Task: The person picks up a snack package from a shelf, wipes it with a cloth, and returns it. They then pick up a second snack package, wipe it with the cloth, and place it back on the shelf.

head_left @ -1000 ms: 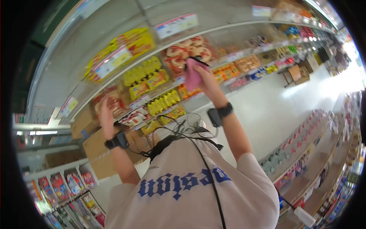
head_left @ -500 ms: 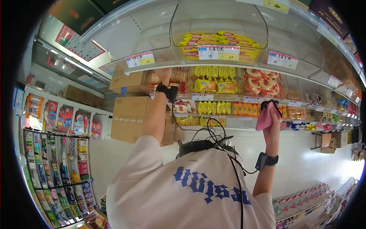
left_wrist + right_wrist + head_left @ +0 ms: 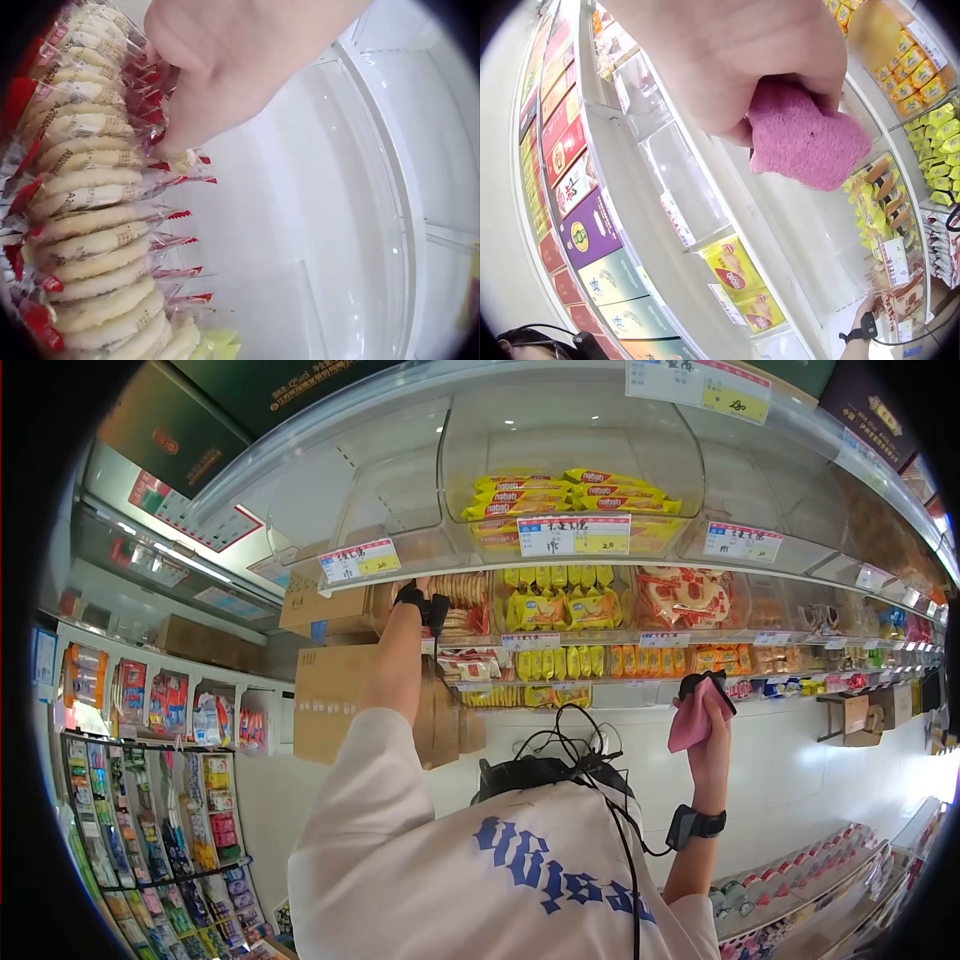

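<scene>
My left hand (image 3: 232, 60) reaches into a clear shelf bin of individually wrapped round rice crackers (image 3: 97, 187). Thumb and fingers come round the red-and-clear wrapper ends at the top of the row, with the fingertips hidden among the packs. In the head view that hand disappears under the upper shelf edge, beside the stacked crackers (image 3: 465, 600). My right hand (image 3: 712, 745) grips a fuzzy pink cloth (image 3: 806, 139), held out in front of the lower shelves. Something black shows along the cloth's upper edge in the head view.
Yellow wafer packs (image 3: 575, 500) fill a clear bin on the shelf above. Yellow snack packs (image 3: 560, 610) sit right of the crackers. Cardboard boxes (image 3: 340, 705) are stacked below left. A hanging goods rack (image 3: 150, 810) stands at the left. Cables run across my shirt.
The view has swung round toward the shelf. My left hand has reached into the cracker bin, while my right hand, still holding the pink cloth, has dropped away from the shelf.
</scene>
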{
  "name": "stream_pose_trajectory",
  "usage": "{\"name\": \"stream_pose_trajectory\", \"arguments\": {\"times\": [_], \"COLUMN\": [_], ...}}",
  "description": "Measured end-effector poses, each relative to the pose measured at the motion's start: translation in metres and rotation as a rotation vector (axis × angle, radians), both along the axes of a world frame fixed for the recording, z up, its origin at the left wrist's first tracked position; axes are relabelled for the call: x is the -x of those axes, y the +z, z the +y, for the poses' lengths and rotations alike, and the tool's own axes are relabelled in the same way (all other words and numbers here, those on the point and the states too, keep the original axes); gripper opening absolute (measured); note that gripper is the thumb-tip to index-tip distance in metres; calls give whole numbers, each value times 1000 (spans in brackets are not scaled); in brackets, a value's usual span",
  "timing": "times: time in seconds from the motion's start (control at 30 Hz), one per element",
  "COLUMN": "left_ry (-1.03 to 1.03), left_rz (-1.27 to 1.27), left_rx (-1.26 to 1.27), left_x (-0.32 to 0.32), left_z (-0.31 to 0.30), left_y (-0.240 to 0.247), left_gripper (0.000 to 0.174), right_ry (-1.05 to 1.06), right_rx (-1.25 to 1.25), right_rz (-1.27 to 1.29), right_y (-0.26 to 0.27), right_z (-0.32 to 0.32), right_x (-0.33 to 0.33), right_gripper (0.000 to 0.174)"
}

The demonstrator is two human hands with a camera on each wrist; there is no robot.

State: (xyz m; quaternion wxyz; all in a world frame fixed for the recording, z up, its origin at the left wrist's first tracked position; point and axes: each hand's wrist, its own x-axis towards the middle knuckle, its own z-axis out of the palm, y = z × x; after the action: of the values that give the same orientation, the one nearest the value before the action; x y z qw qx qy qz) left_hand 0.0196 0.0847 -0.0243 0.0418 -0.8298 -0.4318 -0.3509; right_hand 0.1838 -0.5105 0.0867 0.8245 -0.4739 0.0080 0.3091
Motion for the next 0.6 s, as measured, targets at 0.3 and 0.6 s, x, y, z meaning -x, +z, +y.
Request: {"name": "stream_pose_trajectory", "arguments": {"times": [0.3, 0.6], "left_ry": [-228, -453], "left_rz": [-104, 47], "left_rx": [179, 339], "left_x": [8, 46], "left_z": [-42, -138], "left_y": [40, 88], "left_gripper": [46, 61], "right_ry": [10, 74], "right_rx": [-10, -74], "right_rz": [-12, -30], "right_y": [17, 15], "right_z": [11, 38], "right_x": [-3, -7], "right_gripper": [33, 30]}}
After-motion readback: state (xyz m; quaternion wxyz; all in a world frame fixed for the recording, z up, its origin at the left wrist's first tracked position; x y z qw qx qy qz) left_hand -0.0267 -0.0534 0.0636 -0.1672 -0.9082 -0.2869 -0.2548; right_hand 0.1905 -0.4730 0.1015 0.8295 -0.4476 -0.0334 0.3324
